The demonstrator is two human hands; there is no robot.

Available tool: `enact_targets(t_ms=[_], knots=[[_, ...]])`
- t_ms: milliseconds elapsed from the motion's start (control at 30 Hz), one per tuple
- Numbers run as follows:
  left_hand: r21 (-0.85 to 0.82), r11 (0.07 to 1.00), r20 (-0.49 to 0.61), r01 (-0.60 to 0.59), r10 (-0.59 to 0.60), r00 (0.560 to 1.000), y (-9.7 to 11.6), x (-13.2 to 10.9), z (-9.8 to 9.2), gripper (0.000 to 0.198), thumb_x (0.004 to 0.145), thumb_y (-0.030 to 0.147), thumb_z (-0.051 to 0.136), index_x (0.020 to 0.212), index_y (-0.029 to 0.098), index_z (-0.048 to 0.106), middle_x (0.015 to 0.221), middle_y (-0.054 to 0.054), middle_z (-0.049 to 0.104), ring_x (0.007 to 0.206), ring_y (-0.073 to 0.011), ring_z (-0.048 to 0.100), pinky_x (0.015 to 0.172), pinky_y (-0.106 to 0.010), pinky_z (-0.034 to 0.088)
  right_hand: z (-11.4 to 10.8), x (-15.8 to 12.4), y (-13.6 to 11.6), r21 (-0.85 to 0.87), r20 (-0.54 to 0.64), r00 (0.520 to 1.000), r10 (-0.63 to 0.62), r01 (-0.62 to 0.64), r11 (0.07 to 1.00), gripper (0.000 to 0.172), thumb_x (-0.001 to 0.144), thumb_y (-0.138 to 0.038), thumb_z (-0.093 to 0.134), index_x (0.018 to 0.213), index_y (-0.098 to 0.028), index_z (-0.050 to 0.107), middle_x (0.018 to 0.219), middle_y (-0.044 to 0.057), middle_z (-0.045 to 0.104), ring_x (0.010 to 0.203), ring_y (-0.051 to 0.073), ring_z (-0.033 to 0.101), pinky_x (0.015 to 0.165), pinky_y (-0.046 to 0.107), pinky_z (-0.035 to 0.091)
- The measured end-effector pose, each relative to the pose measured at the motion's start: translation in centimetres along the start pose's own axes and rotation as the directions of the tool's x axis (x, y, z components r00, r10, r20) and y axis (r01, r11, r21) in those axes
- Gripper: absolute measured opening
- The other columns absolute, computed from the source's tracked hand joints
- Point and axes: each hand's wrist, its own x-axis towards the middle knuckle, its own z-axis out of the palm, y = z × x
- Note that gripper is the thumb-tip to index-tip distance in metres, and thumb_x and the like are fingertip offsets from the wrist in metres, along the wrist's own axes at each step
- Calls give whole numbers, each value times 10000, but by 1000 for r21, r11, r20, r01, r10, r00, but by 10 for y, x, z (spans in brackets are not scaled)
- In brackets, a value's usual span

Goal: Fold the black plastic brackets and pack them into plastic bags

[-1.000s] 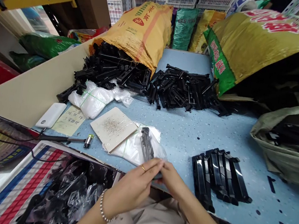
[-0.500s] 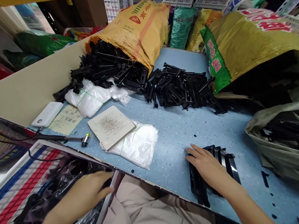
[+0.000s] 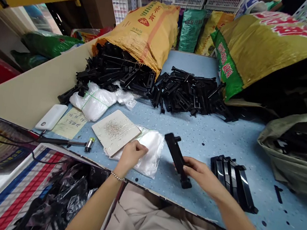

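My right hand (image 3: 195,171) grips a long black plastic part (image 3: 175,154), held tilted above the blue tabletop with its far end pointing up and left. To its right a short row of matching black parts (image 3: 234,181) lies side by side. My left hand (image 3: 133,154) is closed in a pinch at the stack of clear plastic bags (image 3: 150,158), thumb against forefinger; its fingertips appear to be on the top bag. Beside that hand, a pale square board (image 3: 115,130) with brown specks partly covers the stack.
Loose black parts (image 3: 188,91) lie heaped before an orange sack (image 3: 148,30). An open yellow-green sack (image 3: 271,48) and a grey bag (image 3: 280,148) stand right. A tool (image 3: 78,143), power bank (image 3: 52,116) and bag bundle (image 3: 95,101) lie left. Below is a striped crate (image 3: 16,194).
My left hand has risen from over the crate to the bag stack and pinched. My right hand has taken one black part from the row and brought it left.
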Motion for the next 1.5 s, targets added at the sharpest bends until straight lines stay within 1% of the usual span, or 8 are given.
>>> enact_targets(t_ms=[100,300,700,967,1167,1300,1400,1500], knots=[[-91,995,-50,49,-53,997,-4,2,0,198,721,252,646,623,193,485,640,-1,630,600,-145,600,572,-249,448,32,15,-7,366,21,999,47,-51,929,387,825,-450,642,1079,-159,650,1140,132,690,948,236,670,771,333,516],[-241,967,-70,88,-107,992,-4,2,8,213,650,233,689,710,197,487,625,40,580,565,-118,553,556,-230,425,66,46,-26,627,84,996,3,-55,777,290,792,-363,708,965,-132,672,1015,140,731,892,212,699,698,277,533],[-349,931,-76,106,-141,987,1,-2,-1,311,632,270,701,682,214,399,564,90,472,482,-73,415,507,-200,361,82,66,-24,635,14,992,123,-104,765,173,822,-319,667,876,-166,607,983,105,739,726,166,721,625,238,553],[-191,981,-111,37,-59,992,9,-4,0,237,696,213,641,663,218,406,582,71,456,519,-106,435,540,-231,390,88,67,-30,618,0,992,126,-99,780,194,806,-323,675,894,-166,602,981,96,739,642,141,698,598,234,547],[314,929,-61,-198,227,972,18,-12,-24,286,750,-12,428,733,190,630,1038,-95,628,956,-240,574,839,-388,468,86,64,-16,651,-34,989,145,-88,754,198,813,-332,674,919,-174,617,993,88,727,681,142,696,564,215,541],[404,869,58,-285,287,956,8,0,-27,408,804,2,396,1066,171,659,1127,-107,638,1052,-231,596,938,-396,488,78,29,0,706,213,971,107,-229,670,286,827,-405,655,902,-130,638,702,72,704,499,116,616,440,184,465],[326,899,75,-291,283,956,-1,3,-27,501,818,21,399,1281,152,539,1300,-129,552,1201,-229,539,1024,-397,456,81,11,16,701,496,854,158,-502,506,330,843,-396,633,945,-83,647,557,21,606,388,63,495,351,135,354],[276,898,136,-344,318,938,1,-15,-27,576,844,30,367,1405,156,403,1427,-150,434,1329,-244,423,1104,-444,378,88,14,24,724,509,850,139,-510,464,383,829,-435,634,941,-69,639,512,-37,503,344,16,340,308,109,227]])
